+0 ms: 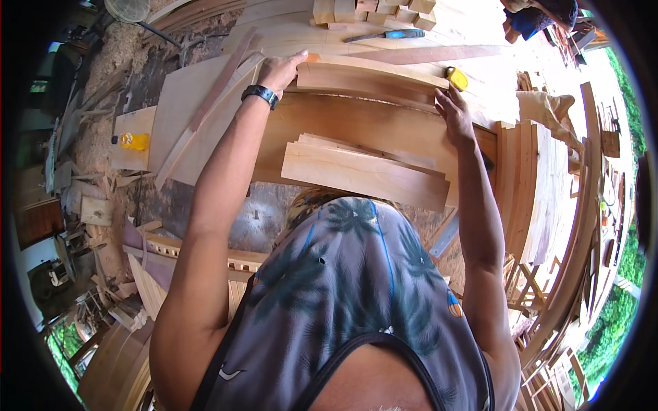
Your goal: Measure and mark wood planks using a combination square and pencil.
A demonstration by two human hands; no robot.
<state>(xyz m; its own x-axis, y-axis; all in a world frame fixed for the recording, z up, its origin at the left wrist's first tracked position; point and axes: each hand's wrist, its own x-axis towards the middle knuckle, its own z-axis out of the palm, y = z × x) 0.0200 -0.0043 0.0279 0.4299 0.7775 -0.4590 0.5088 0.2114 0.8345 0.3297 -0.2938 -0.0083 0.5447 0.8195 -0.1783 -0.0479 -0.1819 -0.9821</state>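
My left hand [281,71], with a dark watch at the wrist, is at the left end of a wooden board [370,77] lying across the workbench. Its fingertips reach a small orange item [312,58] there; whether they grip it or the board I cannot tell. At the board's right end is my right hand [452,110], fingers slightly bent, close below a yellow tape measure [456,78]. Its hold on the board is unclear. Nearer my body, several short planks [365,172] lie stacked at a slant on a wide brown panel [339,118].
Beyond the board lie a blue-handled tool [398,34] and stacked wood blocks [370,11]. Long strips [213,103] cross a pale sheet at left, near a yellow bottle [132,141]. Stacked boards [524,190] stand at right. Another person [540,20] is at the top right.
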